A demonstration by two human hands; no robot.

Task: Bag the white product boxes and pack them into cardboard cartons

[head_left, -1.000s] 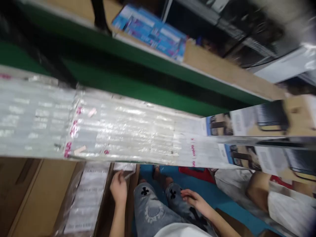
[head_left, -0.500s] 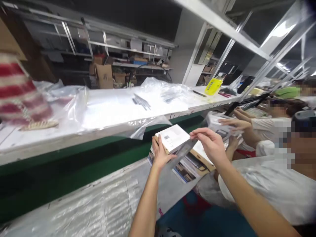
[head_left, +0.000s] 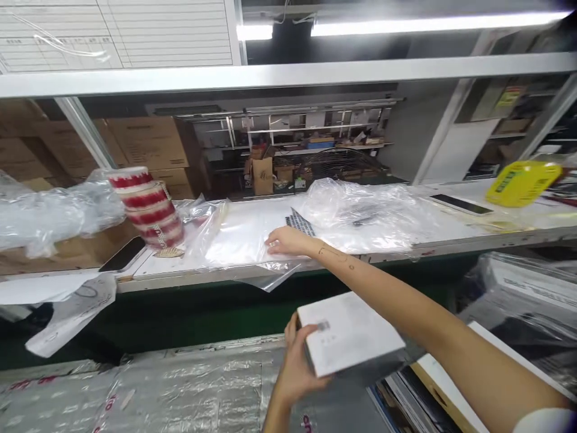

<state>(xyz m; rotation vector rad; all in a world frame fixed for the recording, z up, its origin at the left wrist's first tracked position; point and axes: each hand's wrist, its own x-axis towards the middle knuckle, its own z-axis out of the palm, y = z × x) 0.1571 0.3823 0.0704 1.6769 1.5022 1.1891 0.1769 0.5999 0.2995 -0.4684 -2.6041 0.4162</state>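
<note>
My left hand (head_left: 298, 367) grips a white box (head_left: 351, 337) by its left end, thumb on the top face near a small printed code. The box is tilted and held above the lower work surface. Up on the white shelf, my right hand (head_left: 288, 242) has its fingers and thumb pinched at the edge of a clear plastic bag (head_left: 238, 240) lying flat. Just behind that hand lies a sheet of dark small labels (head_left: 300, 222).
A roll of red-and-white tape (head_left: 146, 207) stands left on the shelf, near a phone (head_left: 124, 254). Crumpled clear plastic (head_left: 356, 210), another phone (head_left: 460, 204) and a yellow pouch (head_left: 523, 183) lie rightward. Stacked printed boxes (head_left: 419, 397) sit at lower right. A metal bar crosses above.
The view has swung left toward the shelf. My right hand has left the box's side and reached up to the plastic on the shelf. My left hand still holds the box.
</note>
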